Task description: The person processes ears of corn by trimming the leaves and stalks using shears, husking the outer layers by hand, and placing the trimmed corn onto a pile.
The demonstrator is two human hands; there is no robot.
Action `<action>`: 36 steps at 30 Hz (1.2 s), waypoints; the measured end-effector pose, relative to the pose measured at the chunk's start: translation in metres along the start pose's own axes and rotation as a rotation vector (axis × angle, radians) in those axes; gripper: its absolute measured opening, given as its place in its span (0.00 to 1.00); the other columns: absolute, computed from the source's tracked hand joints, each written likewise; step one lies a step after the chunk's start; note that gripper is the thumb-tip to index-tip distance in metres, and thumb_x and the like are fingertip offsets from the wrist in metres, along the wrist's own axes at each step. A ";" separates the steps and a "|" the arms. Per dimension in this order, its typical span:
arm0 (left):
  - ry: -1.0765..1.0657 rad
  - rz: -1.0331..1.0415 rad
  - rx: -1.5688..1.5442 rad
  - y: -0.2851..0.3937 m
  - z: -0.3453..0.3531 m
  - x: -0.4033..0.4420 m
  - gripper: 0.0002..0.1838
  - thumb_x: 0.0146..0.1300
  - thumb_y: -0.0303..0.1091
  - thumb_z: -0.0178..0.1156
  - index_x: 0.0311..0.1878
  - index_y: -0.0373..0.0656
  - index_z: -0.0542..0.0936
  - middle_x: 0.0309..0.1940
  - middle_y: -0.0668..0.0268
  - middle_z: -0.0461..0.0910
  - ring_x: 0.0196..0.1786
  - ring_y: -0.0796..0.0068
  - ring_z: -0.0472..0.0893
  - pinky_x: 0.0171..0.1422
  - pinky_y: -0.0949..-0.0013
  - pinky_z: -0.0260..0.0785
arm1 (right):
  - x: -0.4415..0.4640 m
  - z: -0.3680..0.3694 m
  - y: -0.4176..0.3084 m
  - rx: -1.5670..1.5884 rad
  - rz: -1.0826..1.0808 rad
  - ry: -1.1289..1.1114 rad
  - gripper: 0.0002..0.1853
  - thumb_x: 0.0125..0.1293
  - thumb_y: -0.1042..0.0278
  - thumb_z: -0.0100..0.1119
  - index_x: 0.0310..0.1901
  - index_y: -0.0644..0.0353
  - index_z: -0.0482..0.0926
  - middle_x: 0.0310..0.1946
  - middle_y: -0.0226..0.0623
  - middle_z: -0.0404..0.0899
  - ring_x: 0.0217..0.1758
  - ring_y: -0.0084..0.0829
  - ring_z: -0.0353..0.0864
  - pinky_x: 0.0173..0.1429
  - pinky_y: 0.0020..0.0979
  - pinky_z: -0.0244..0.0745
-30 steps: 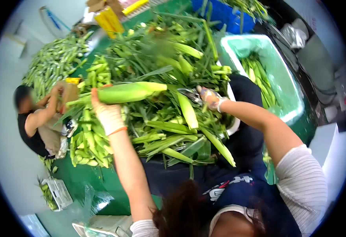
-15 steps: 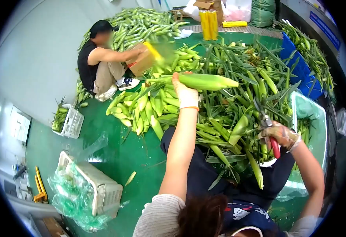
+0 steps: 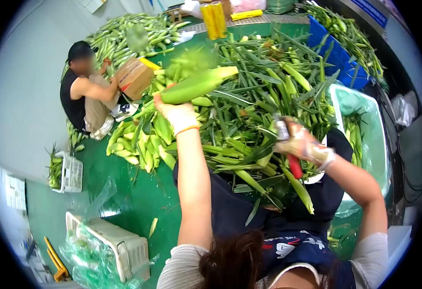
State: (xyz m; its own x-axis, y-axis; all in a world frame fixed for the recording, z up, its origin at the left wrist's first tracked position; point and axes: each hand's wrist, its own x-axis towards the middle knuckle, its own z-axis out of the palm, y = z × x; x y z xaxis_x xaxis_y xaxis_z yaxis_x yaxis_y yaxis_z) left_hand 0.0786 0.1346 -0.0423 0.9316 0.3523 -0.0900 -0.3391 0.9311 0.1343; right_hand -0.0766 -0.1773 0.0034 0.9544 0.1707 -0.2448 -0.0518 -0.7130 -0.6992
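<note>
My left hand (image 3: 178, 114), in a pale glove with an orange band at the wrist, is closed around the base of an ear of corn (image 3: 199, 86) in green husk. The ear is held up over the corn, its tip pointing to the right. In my gloved right hand (image 3: 303, 140) is a pair of pruning shears (image 3: 295, 166) with red handles; motion blurs the blades. That hand hovers over a big heap of leafy unpeeled corn (image 3: 264, 103) in front of my lap. Below my left hand lies a pile of trimmed ears (image 3: 146, 147) on the floor.
A co-worker (image 3: 88, 91) sits on the left beside a cardboard box (image 3: 135, 79). Crates stand around: a white one with plastic film (image 3: 134, 255), a smaller white one (image 3: 72, 173), a lined one (image 3: 335, 98) and a blue one (image 3: 333, 53). Yellow rolls (image 3: 214, 21) stand behind.
My left hand and its ear have moved left, the ear's tip now tilting upward. My right hand has come inward with the shears. The whole view has shifted, and the co-worker's arms have moved.
</note>
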 end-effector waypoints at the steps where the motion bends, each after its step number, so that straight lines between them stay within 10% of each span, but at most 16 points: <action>1: 0.034 -0.004 -0.023 -0.002 0.006 -0.006 0.20 0.55 0.51 0.54 0.35 0.41 0.75 0.30 0.58 0.78 0.38 0.57 0.77 0.51 0.48 0.71 | 0.014 0.017 0.006 0.090 0.017 -0.040 0.31 0.47 0.56 0.67 0.50 0.59 0.66 0.35 0.42 0.74 0.38 0.37 0.75 0.42 0.35 0.72; 6: 0.042 -0.004 0.071 -0.020 0.009 -0.022 0.22 0.58 0.55 0.52 0.35 0.41 0.74 0.32 0.61 0.78 0.37 0.60 0.77 0.51 0.52 0.72 | 0.049 0.042 -0.027 0.618 -0.079 -0.064 0.49 0.45 0.58 0.72 0.63 0.74 0.54 0.42 0.42 0.73 0.44 0.28 0.72 0.50 0.29 0.70; 17: 0.091 0.021 0.167 -0.027 0.003 -0.003 0.26 0.57 0.58 0.49 0.33 0.40 0.74 0.30 0.59 0.77 0.37 0.57 0.76 0.49 0.50 0.71 | 0.031 0.021 -0.026 0.267 -0.017 -0.111 0.54 0.43 0.43 0.72 0.63 0.73 0.55 0.53 0.52 0.70 0.58 0.39 0.69 0.62 0.33 0.63; 24: -0.166 -0.075 0.156 -0.048 0.006 -0.033 0.20 0.50 0.51 0.65 0.32 0.44 0.75 0.29 0.61 0.77 0.36 0.60 0.76 0.48 0.56 0.73 | 0.065 0.026 -0.013 1.025 -0.227 -0.065 0.20 0.52 0.64 0.69 0.41 0.64 0.71 0.35 0.34 0.76 0.34 0.23 0.75 0.42 0.26 0.73; 29: -0.181 -0.202 0.030 -0.037 0.009 -0.016 0.20 0.46 0.50 0.69 0.32 0.46 0.75 0.28 0.65 0.77 0.34 0.66 0.76 0.46 0.62 0.71 | 0.042 0.033 0.021 0.384 -0.012 0.005 0.10 0.56 0.72 0.64 0.34 0.63 0.71 0.21 0.34 0.75 0.16 0.26 0.74 0.22 0.28 0.72; 31: -0.117 -0.163 -0.038 -0.034 0.011 -0.001 0.21 0.46 0.53 0.70 0.32 0.47 0.75 0.28 0.67 0.77 0.33 0.68 0.75 0.44 0.62 0.72 | 0.028 0.023 0.035 0.883 0.115 -0.103 0.10 0.57 0.71 0.64 0.36 0.61 0.71 0.20 0.33 0.74 0.19 0.25 0.74 0.24 0.26 0.71; 36: -0.234 -0.312 0.278 -0.065 0.025 -0.043 0.27 0.51 0.62 0.65 0.34 0.45 0.75 0.29 0.64 0.78 0.35 0.67 0.78 0.43 0.61 0.74 | 0.051 0.001 0.030 0.339 -0.228 0.286 0.33 0.49 0.46 0.70 0.43 0.64 0.66 0.32 0.44 0.77 0.34 0.38 0.77 0.42 0.37 0.73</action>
State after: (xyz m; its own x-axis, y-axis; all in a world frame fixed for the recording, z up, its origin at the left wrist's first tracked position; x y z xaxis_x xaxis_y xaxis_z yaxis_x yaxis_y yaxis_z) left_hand 0.0635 0.0563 -0.0228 0.9986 -0.0002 0.0525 -0.0208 0.9173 0.3976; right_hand -0.0299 -0.1893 -0.0304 0.9925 0.0690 0.1008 0.1203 -0.4103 -0.9040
